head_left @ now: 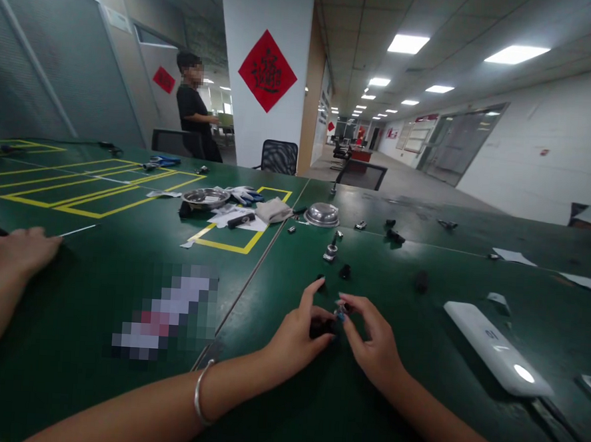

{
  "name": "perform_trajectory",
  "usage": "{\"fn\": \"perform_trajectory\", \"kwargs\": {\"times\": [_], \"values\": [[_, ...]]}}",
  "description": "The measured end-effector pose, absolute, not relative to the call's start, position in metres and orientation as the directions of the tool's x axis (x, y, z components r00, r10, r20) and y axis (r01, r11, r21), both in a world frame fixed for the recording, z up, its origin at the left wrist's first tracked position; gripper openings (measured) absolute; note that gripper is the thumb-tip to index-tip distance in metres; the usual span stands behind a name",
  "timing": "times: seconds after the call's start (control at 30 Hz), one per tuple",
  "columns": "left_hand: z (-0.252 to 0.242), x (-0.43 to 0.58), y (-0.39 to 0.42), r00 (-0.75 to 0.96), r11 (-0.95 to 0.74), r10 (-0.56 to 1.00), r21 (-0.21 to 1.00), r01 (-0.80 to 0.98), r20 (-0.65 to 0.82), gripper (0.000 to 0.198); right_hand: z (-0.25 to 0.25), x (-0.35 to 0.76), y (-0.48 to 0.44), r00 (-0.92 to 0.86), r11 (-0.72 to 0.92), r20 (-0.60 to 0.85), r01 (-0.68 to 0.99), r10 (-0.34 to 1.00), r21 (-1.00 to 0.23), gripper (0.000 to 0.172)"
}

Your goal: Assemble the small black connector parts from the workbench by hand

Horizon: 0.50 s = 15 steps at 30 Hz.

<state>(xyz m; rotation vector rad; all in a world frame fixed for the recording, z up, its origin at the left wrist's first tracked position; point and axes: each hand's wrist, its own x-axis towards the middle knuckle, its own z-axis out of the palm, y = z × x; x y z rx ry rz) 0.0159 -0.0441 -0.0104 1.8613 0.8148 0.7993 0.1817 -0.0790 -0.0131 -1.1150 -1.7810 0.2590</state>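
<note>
Low over the green table (245,391), my left hand (296,328) wears a silver bangle (199,392) and closes its thumb and lower fingers around a small black part (323,327). Its index finger points up and away, near another black piece (320,280) beyond. Close by on the right, my right hand (376,336) pinches a tiny shiny metal part (341,310) between thumb and fingertips, right at the black part. Whether the two parts touch, I cannot tell. Just past my hands are a black cap-like piece (345,271) and a metal fitting (330,251) standing upright.
At left, a co-worker's hand (20,251) rests near a thin metal rod (80,230). Steel bowls (322,214), gloves (243,194), a cloth (275,210) and loose black pieces (395,236) lie farther back. A white device (493,346) with cables sits to the right.
</note>
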Motion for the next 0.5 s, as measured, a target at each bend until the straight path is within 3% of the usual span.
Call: {"fn": "perform_trajectory", "kwargs": {"times": [0.1,0.27,0.5], "values": [[-0.0125,0.0154,-0.0439,0.559,-0.373,0.805,0.903,0.215,0.200,0.084,-0.0092,0.1785,-0.0804,-0.233,0.590,0.573,0.560,0.786,-0.581,0.024],[-0.0147,0.0152,-0.0421,0.562,-0.377,0.804,0.899,0.225,0.196,0.082,-0.0099,0.1759,-0.0800,-0.280,0.602,0.554,0.563,0.784,-0.567,0.023],[-0.0128,0.0130,-0.0465,0.553,-0.470,0.794,0.833,0.294,0.252,0.079,-0.0171,0.1780,-0.0814,-0.122,0.550,0.637,0.642,0.761,-0.535,0.021]]}}
